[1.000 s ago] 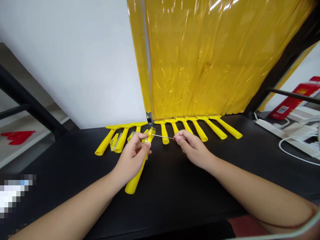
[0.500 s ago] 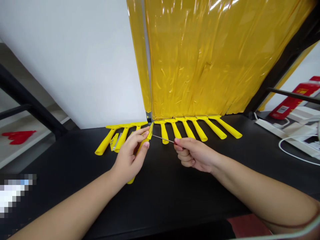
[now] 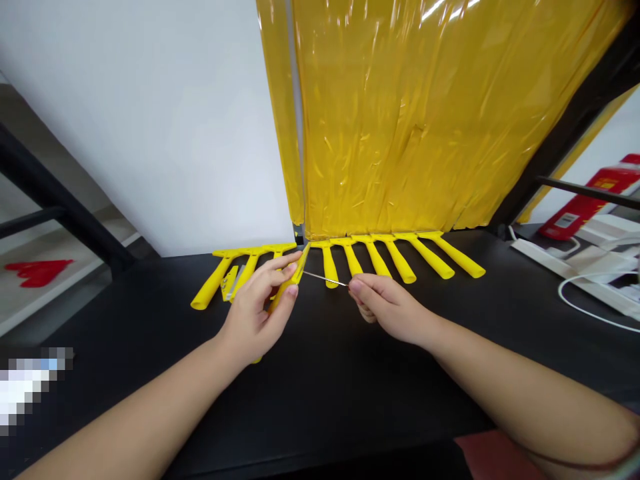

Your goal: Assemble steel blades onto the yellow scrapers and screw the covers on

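Observation:
My left hand (image 3: pixel 263 300) is wrapped round a yellow scraper (image 3: pixel 299 268), tilted with its wide head up. Most of that scraper's handle is hidden by my fingers. My right hand (image 3: pixel 383 303) is closed on a screwdriver (image 3: pixel 327 278), whose thin metal shaft points left. The shaft's tip meets the scraper's head, or is very close to it. The screwdriver's handle is mostly covered by my fingers. Behind my left hand stand more yellow scrapers (image 3: pixel 213 283), with a small yellow piece (image 3: pixel 229 283) among them. Several others (image 3: pixel 400 260) lie side by side to the right.
The black tabletop (image 3: pixel 330 400) ends at a white panel (image 3: pixel 190 133) and a yellow plastic curtain (image 3: pixel 370 120). A red bottle (image 3: pixel 585 203), a white power strip (image 3: pixel 560 273) and cables sit at right. Red pieces (image 3: pixel 40 272) lie on a shelf at left.
The fingers of my right hand have shifted round the screwdriver, the lower ones now tucked more out of sight. The scraper in my left hand has turned slightly.

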`<action>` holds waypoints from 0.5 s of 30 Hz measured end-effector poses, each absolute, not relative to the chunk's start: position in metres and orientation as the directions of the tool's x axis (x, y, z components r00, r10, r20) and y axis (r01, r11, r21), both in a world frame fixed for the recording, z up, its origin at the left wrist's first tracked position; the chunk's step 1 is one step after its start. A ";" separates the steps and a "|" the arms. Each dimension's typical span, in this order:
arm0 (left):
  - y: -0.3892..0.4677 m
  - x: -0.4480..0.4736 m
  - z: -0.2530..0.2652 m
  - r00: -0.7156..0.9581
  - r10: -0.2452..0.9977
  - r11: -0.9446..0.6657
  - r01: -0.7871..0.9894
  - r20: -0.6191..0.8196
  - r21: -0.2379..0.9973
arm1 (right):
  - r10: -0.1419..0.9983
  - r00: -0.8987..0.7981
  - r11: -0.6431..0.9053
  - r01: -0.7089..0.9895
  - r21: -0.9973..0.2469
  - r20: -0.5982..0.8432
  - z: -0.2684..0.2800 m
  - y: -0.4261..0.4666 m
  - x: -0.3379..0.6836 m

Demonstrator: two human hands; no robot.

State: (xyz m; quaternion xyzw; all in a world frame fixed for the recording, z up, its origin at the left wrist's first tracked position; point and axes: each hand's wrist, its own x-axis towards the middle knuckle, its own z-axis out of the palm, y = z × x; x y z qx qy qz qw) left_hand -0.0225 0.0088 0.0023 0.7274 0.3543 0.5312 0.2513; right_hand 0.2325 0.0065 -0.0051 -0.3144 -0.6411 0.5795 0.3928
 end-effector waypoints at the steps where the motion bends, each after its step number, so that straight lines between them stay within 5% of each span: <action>1: 0.009 -0.024 0.002 0.233 0.719 -0.695 0.271 0.655 0.666 | 0.836 -0.541 0.043 -0.109 -0.993 0.096 -0.003 0.006 0.233; 4: 0.010 -0.032 0.000 0.270 0.632 -0.773 0.281 0.726 0.569 | 0.707 -0.705 -0.270 -0.204 -0.941 -0.051 0.004 0.003 0.233; 7: 0.009 -0.037 0.000 0.299 0.598 -0.800 0.269 0.743 0.536 | 0.615 -0.780 -0.369 -0.159 -0.916 -0.113 0.009 0.003 0.234; 9: 0.009 -0.035 0.001 0.304 0.615 -0.788 0.271 0.728 0.553 | 0.660 -0.746 -0.244 -0.106 -0.964 -0.085 0.010 0.006 0.236; 11: 0.010 -0.032 0.003 0.254 0.672 -0.740 0.258 0.695 0.621 | 0.760 -0.649 0.048 0.048 -0.998 0.006 0.008 0.009 0.240; 15: 0.017 -0.028 0.008 0.100 0.848 -0.529 0.118 0.520 0.840 | 0.756 -0.633 0.573 0.515 -0.638 0.168 -0.001 0.013 0.244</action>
